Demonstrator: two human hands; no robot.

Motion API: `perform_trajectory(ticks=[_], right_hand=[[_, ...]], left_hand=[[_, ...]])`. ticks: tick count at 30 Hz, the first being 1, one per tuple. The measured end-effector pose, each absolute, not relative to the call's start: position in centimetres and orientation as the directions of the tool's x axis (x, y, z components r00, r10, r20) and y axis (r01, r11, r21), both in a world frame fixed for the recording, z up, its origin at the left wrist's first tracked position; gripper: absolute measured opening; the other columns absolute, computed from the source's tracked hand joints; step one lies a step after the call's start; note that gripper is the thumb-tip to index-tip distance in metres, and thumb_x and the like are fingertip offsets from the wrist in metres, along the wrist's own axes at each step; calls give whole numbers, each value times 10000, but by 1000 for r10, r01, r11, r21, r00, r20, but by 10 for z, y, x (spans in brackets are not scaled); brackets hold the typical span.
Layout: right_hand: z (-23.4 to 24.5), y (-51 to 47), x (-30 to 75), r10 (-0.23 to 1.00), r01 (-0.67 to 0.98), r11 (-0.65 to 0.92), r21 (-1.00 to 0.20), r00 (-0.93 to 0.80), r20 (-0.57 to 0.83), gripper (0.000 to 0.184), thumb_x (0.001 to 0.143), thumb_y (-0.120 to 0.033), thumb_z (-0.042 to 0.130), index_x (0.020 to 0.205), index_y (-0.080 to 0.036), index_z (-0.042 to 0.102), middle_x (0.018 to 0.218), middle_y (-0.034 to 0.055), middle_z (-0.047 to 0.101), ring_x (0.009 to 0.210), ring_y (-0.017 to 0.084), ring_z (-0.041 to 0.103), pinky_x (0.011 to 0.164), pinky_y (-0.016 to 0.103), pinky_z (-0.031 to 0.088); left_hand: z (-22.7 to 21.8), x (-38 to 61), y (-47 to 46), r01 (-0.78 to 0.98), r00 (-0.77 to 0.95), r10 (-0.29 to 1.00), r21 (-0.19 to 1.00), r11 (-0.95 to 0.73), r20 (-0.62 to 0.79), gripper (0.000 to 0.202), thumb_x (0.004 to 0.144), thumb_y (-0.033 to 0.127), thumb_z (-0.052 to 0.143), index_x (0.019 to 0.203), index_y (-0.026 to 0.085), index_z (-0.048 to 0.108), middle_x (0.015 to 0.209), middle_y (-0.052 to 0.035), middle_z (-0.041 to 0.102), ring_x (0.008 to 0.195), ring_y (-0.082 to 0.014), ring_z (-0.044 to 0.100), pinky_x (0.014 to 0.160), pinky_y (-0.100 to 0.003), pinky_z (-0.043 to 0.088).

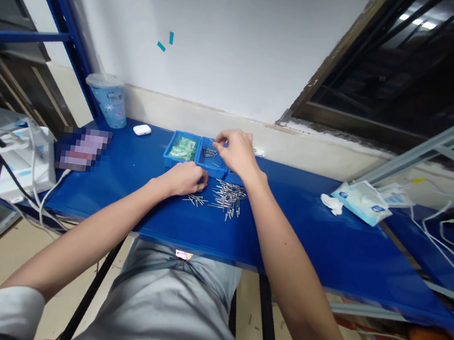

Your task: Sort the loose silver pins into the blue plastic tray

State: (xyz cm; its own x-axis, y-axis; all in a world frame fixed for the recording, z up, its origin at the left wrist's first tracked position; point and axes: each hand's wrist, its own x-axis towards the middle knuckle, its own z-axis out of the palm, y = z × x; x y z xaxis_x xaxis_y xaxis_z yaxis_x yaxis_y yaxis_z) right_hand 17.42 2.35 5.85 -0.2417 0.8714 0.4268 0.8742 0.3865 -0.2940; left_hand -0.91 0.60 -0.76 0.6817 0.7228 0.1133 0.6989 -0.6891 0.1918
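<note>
A heap of small metal pins (228, 196) lies on the blue bench top (311, 231), with a few more pins (195, 200) just left of it. My left hand (186, 178) rests on the bench beside them, fingers curled; what it grips is hidden. My right hand (236, 150) hovers over a small blue tray (210, 162) holding a few pins, fingertips pinched together above it. Whether a pin sits between them is too small to tell. A second blue tray (169, 158) to the left holds green parts.
A plastic cup (108, 100) and a white earbud case (142, 130) stand at the back left. White boxes and cables (23, 157) crowd the left end. Tissue packs (360, 201) and a crumpled tissue (331, 204) lie to the right. A wall runs behind.
</note>
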Motion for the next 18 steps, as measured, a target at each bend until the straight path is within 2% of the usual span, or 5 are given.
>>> perform_trajectory(ticks=[4, 10, 14, 16, 18], right_hand=[[42, 33, 164, 890, 892, 376, -252, -272, 365, 136, 951, -193, 650, 917, -199, 781, 930, 77, 780, 967, 266, 656, 954, 438, 358], [35, 38, 172, 904, 916, 331, -225, -240, 354, 141, 959, -213, 654, 946, -192, 793, 947, 109, 782, 954, 283, 654, 936, 448, 378], [38, 23, 180, 867, 851, 410, -329, -251, 431, 174, 989, -217, 604, 956, -196, 773, 957, 86, 787, 902, 242, 660, 875, 397, 398], [36, 11, 183, 850, 787, 465, -406, -268, 454, 220, 1021, -282, 572, 918, -207, 751, 863, 50, 767, 780, 201, 635, 796, 361, 398], [32, -1, 185, 816, 737, 534, -415, -319, 482, 269, 1045, -325, 543, 873, -217, 720, 811, 21, 742, 733, 181, 612, 800, 357, 389]], left_hand=[[-4, -9, 4, 673, 710, 694, 173, -719, 122, 281, 965, 327, 560, 1038, 188, 793, 796, -105, 733, 746, -248, 684, 648, -316, 403], [1, -6, -1, 607, 731, 651, 240, -757, 204, 298, 1003, 348, 506, 1043, 177, 747, 658, -37, 657, 608, -192, 587, 610, -304, 338], [1, -7, -1, 593, 703, 659, 293, -750, 267, 294, 1021, 354, 488, 1048, 170, 716, 624, -11, 625, 563, -171, 541, 605, -294, 327], [0, -8, 0, 600, 671, 680, 322, -732, 295, 273, 1019, 341, 498, 1071, 166, 702, 637, -7, 629, 566, -168, 546, 607, -291, 334], [-2, -9, 1, 615, 631, 703, 342, -711, 328, 266, 1029, 337, 495, 1085, 159, 683, 645, -8, 629, 564, -168, 546, 603, -289, 334]])
